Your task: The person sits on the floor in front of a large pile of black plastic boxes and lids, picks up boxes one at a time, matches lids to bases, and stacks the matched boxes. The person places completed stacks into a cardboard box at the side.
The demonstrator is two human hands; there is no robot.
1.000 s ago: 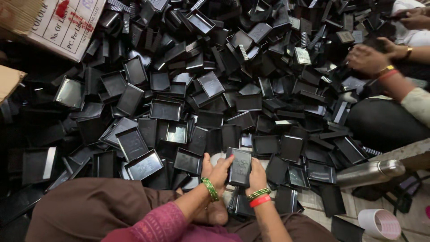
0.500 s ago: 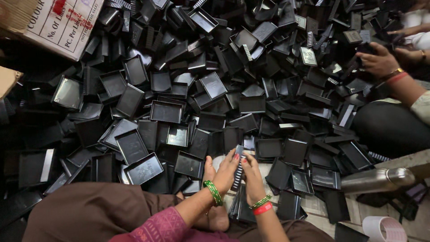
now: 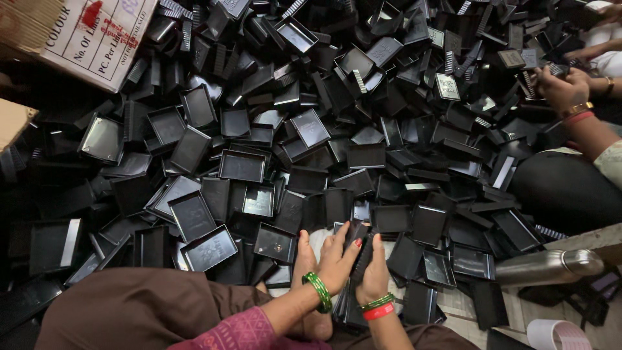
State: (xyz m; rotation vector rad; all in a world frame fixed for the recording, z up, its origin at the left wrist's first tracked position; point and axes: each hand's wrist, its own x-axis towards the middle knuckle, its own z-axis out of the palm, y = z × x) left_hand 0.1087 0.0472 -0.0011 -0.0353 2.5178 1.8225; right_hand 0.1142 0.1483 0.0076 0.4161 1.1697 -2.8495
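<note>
Both hands, left hand (image 3: 335, 259) and right hand (image 3: 374, 275), close together around one black plastic tray (image 3: 360, 249) held edge-up just above the near edge of the heap of black trays (image 3: 311, 129), with a steel bottle (image 3: 547, 266) lying to the right.

My head camera looks steeply down, close over my hands (image 3: 353, 262). The black tray pile (image 3: 311, 129) spreads far ahead.

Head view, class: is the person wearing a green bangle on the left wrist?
Yes: a green bangle circles the wrist of the left hand, which presses a black piece against the right hand.
</note>
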